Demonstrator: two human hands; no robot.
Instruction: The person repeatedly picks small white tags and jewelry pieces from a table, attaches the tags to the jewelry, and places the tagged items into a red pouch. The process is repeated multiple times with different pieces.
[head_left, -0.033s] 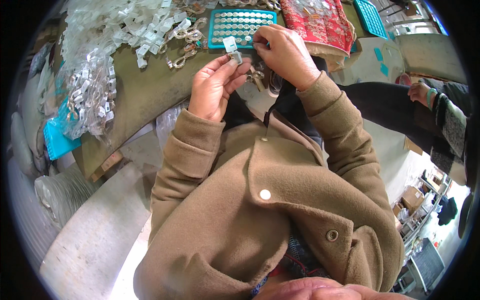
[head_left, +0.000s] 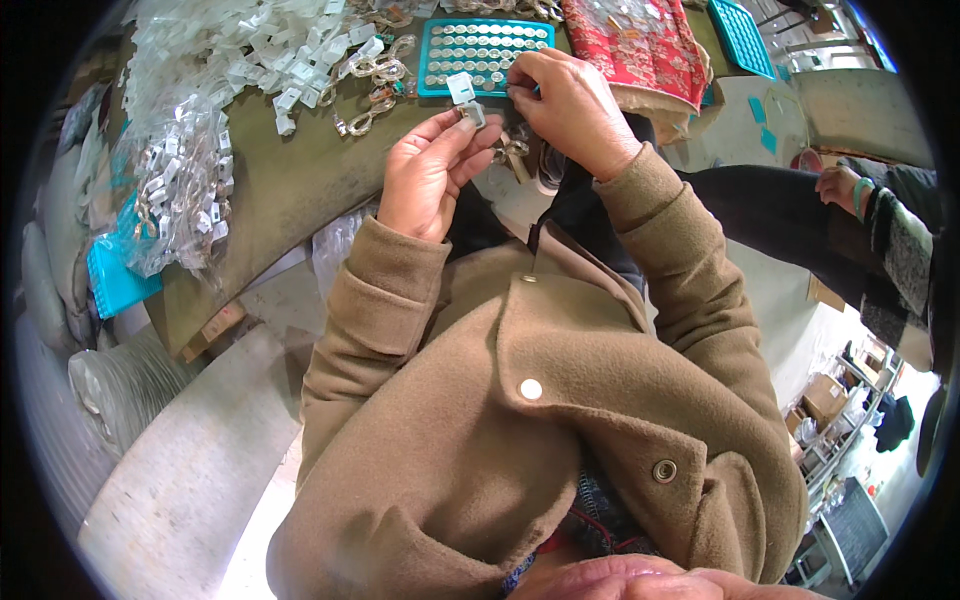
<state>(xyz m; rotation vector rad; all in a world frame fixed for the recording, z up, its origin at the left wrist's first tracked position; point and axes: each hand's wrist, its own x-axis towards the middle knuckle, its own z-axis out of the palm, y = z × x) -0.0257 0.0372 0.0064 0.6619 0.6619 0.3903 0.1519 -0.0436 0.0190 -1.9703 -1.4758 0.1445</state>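
My left hand (head_left: pixel 432 170) pinches a small white plastic case (head_left: pixel 470 110) between thumb and fingers; its square lid (head_left: pixel 460 88) stands up, swung open. Just to the right, my right hand (head_left: pixel 570 105) has thumb and fingertips pressed together at the near right corner of a teal tray (head_left: pixel 423 60). Whatever those fingertips hold, if anything, is hidden. Rows of round silvery button cells (head_left: pixel 480 42) fill most of the tray. Below the hands, near the table edge, hangs a clear cord loop with a brownish piece (head_left: pixel 515 160).
A big heap of white plastic cases (head_left: pixel 260 50) covers the table's far left. Coiled clear cords (head_left: pixel 380 75) lie beside it. Left are a filled clear bag (head_left: pixel 185 190) and a teal tray (head_left: pixel 110 275). A red patterned cloth (head_left: pixel 640 50) lies right; another person's hand (head_left: pixel 838 188) is farther right.
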